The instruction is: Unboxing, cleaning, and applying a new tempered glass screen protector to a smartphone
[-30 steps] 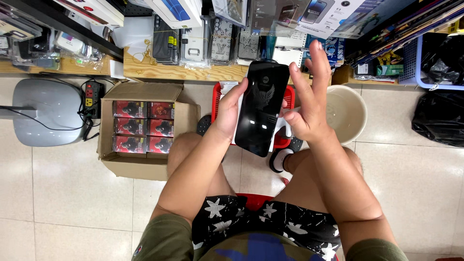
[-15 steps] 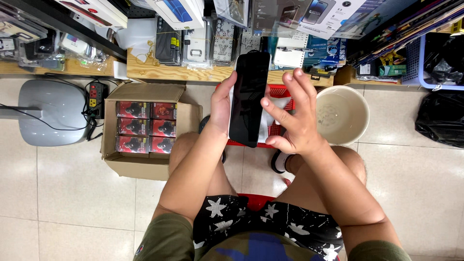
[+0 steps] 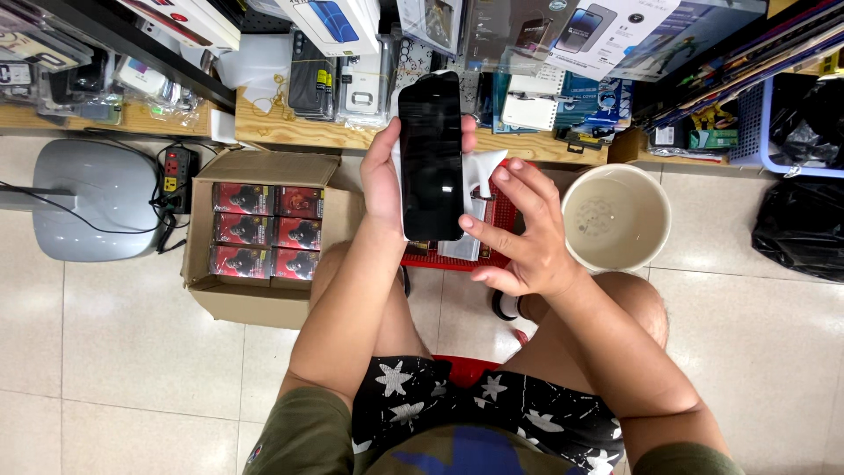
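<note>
I sit in a small phone-accessory shop. Packaged phone cases [image 3: 352,84] and boxed screen protectors [image 3: 598,31] crowd the wooden shelf [image 3: 281,132] before me, and an open cardboard carton [image 3: 255,237] of small red boxes [image 3: 268,230] stands on the tiled floor [image 3: 105,352].

I see a floor [image 3: 105,352] of pale square tiles carrying the following items. An open cardboard box [image 3: 255,303], packed with red and black cartons, stands on the tiles at left. A grey rounded base [image 3: 97,207] sits further left, with a black power strip [image 3: 176,171] and cables between them. A cream round bucket [image 3: 615,218] stands at right; a black bag [image 3: 800,233] lies near the right edge. A red tray [image 3: 501,220], largely hidden, appears to rest on the floor. A wooden shelf [image 3: 281,132] above bears packaged goods.
</note>
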